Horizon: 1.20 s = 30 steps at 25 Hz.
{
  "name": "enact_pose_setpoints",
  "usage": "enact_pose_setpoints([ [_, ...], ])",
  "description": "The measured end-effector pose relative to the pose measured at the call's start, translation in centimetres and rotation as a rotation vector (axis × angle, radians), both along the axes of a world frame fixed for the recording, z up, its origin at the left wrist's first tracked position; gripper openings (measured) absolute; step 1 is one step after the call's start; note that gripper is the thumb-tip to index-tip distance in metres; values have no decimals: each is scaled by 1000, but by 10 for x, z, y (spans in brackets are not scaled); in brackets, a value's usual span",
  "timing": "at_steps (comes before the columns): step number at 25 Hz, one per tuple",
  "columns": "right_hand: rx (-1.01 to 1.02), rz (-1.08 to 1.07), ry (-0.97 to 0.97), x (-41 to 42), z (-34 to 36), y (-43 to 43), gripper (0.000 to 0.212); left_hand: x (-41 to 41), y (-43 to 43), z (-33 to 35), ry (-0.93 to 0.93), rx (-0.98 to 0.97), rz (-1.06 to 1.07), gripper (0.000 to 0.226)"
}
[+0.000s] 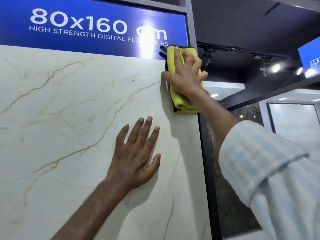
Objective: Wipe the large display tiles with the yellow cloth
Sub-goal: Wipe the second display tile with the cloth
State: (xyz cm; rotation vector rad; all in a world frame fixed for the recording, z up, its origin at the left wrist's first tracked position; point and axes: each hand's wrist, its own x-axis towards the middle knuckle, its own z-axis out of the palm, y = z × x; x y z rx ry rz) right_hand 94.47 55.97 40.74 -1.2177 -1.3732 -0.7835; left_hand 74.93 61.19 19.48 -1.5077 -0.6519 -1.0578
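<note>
Showroom interior, dark ceiling with spot lamps at right. A large display tile stands upright and fills most of the view: glossy off-white, thin tan veins running diagonally, its right edge against a dark frame post. Above it a blue sign reads "80x160 cm", with glare washing out part of the lettering. Right arm reaches up and across in a pale striped sleeve, cuff turned back. Left hand lies flat on the tile, palm down, fingers spread and straight, grasping nothing. Right hand presses the yellow cloth against the tile's upper right corner, fingers bent and splayed over it. Cloth is folded into several layers with a dark trim, and overlaps the sign's lower edge and the tile's right edge.
</note>
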Motion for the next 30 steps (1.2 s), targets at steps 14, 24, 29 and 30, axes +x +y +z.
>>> enact_pose_setpoints([
  [14, 175, -123, -95, 2, -286, 11, 75, 1, 2, -3, -3, -15, -8, 72],
  [24, 157, -184, -53, -8, -171, 14, 80, -2, -6, -2, 19, -63, -8, 71],
  [29, 171, -181, -87, -6, -313, 12, 75, -19, -20, -116, -43, -195, -150, 68],
  [30, 149, -196, -104, -5, -356, 11, 74, -25, -22, -147, -20, -224, -117, 70],
])
